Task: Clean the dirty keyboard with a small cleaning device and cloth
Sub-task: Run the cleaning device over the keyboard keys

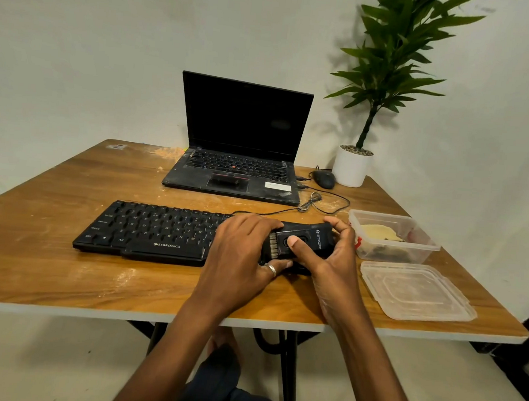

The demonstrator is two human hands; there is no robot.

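Observation:
A black Zebronics keyboard (148, 231) lies across the middle of the wooden table (43, 264). Over its right end both hands hold a small black cleaning device (304, 237) with a pale brush strip at its left end. My left hand (242, 256) wraps the brush end, a ring on one finger. My right hand (332, 254) grips the body, thumb pressed on a round button. A yellowish cloth (378, 232) lies inside a clear plastic box (425, 246) to the right. The keyboard's right end is hidden by my hands.
A dusty open laptop (238, 153) stands behind the keyboard, with a black mouse (324, 179) and tangled cable (312, 203) beside it. A white potted plant (352, 166) is at the back right. The box's clear lid (415, 292) lies near the right front edge.

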